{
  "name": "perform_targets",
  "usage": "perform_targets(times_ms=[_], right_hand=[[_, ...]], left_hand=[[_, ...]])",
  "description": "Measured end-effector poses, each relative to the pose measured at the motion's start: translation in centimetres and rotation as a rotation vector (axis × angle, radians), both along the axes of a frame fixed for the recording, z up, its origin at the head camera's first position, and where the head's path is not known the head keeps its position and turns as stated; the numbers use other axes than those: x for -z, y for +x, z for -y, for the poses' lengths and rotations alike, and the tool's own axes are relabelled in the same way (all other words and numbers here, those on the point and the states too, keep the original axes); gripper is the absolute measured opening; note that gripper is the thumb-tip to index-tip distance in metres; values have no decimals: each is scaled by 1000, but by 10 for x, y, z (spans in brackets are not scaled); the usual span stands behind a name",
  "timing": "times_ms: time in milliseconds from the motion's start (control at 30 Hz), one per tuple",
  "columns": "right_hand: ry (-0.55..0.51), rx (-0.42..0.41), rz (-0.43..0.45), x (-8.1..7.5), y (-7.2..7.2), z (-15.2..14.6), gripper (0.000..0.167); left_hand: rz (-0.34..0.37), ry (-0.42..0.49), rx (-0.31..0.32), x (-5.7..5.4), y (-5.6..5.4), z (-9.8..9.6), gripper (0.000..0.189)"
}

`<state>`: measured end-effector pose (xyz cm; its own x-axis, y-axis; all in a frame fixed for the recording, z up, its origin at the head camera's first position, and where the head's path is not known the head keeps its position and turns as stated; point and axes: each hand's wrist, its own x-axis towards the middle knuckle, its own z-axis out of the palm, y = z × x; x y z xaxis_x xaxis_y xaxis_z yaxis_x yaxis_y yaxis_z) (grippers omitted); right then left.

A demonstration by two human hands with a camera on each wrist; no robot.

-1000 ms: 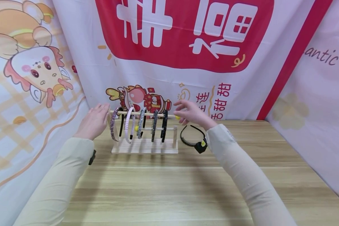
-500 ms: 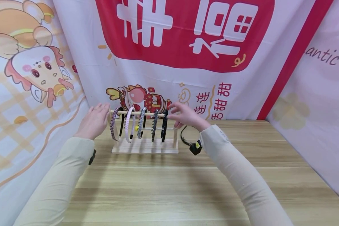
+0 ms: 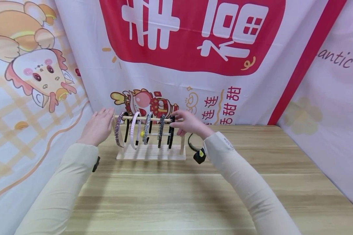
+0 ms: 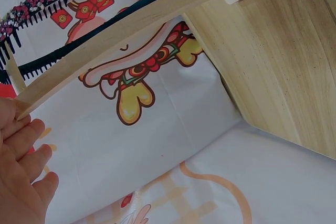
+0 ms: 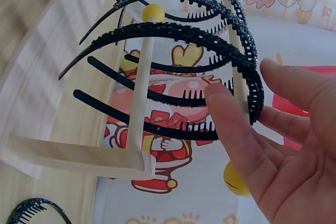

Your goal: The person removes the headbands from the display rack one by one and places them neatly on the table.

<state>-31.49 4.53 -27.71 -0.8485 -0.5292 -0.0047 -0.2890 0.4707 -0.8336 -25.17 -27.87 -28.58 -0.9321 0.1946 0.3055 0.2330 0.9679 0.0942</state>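
A wooden stand (image 3: 151, 157) carries several headbands on its top rod. At its right end hangs a black sparkly headband (image 5: 163, 32). My right hand (image 3: 191, 123) is at that headband, with fingers (image 5: 294, 85) on either side of the band and a gap still visible between them. At the stand's left end, my left hand (image 3: 97, 126) touches the top of the wooden post (image 4: 105, 45) with fairly straight fingers; its thumb is hidden. Nearest to it hangs a purple glittery headband (image 3: 117, 130). Further along are a pale pink headband (image 3: 132, 130), a silver one and a dark grey one.
On the table (image 3: 164, 195), right of the stand, lies another black toothed headband with a dark bow (image 3: 199, 156), partly behind my right forearm. A yellow ball (image 5: 153, 13) caps the lower rod. Printed cloth (image 3: 176, 81) hangs behind and on both sides.
My right hand has moved left from the rod's right end to the black sparkly headband. My left hand and the stand have stayed in place.
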Motion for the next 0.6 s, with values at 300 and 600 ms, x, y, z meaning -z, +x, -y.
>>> perform_targets(times_ms=[300,600], right_hand=[[-56,14,22,2,1,5,51],[-64,7,20,3,3,4,48]], left_hand=[[1,9,2,0,0,0,47],[3,7,2,0,2,-1,47]])
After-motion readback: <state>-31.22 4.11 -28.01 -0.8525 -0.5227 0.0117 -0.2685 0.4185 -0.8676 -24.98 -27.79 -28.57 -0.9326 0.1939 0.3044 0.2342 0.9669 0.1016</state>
